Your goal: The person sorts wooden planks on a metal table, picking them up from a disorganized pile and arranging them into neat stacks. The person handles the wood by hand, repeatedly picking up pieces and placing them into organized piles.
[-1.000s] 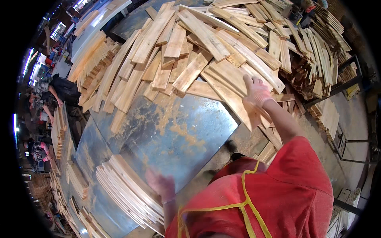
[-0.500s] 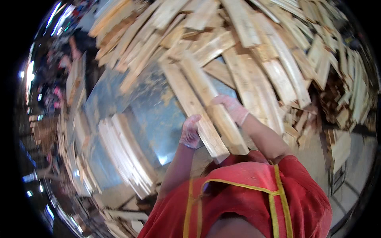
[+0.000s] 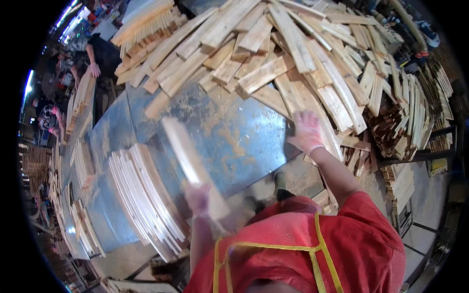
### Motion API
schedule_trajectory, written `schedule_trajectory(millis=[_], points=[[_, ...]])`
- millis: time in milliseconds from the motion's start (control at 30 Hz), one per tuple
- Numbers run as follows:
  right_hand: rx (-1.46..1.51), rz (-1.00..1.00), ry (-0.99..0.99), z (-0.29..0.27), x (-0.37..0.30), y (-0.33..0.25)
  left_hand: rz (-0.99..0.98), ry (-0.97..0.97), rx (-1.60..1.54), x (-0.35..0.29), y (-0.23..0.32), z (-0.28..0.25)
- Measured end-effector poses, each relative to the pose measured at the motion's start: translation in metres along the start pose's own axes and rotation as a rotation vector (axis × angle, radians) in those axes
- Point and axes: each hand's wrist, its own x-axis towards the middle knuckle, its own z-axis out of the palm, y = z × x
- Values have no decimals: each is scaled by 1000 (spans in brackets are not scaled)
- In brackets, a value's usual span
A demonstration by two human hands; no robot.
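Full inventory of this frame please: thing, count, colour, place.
Tabletop: one visible work surface, blue-grey, centre
Sawdust: uncounted, tan, scattered on the tabletop
Loose boards: dozens, pale wood, heaped along the far side and to the right
Neat stack: one, yellowish wood, upper left
Board row: one, several pale boards side by side, lower left
Blurred board: one, pale wood, left of centre
Ribbed hose: one, beige, upper right
Other people: at least two, partly dark-clothed, upper left
Shirt: one, red, bottom
Left hand: one, pinkish glove, at the blurred board, grip unclear
Right hand: one, pale pinkish glove, spread over boards, right of centre
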Motion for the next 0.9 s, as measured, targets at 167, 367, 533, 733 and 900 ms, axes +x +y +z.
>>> schedule_trajectory(millis=[167, 367, 533, 733, 900], points=[[133, 248, -176, 0, -22, 29, 147, 255, 808, 40, -63, -100], [1113, 35, -321, 44, -113, -38, 16, 96, 1010, 51, -57, -117], [1397, 233, -869, 45, -111, -131, 437, 82, 837, 43, -32, -63], [551, -290, -342, -54, 85, -42, 671, -242, 741, -14, 71, 53], [-5, 252, 67, -92, 224, 87, 627, -286, 753, -4, 124, 100]])
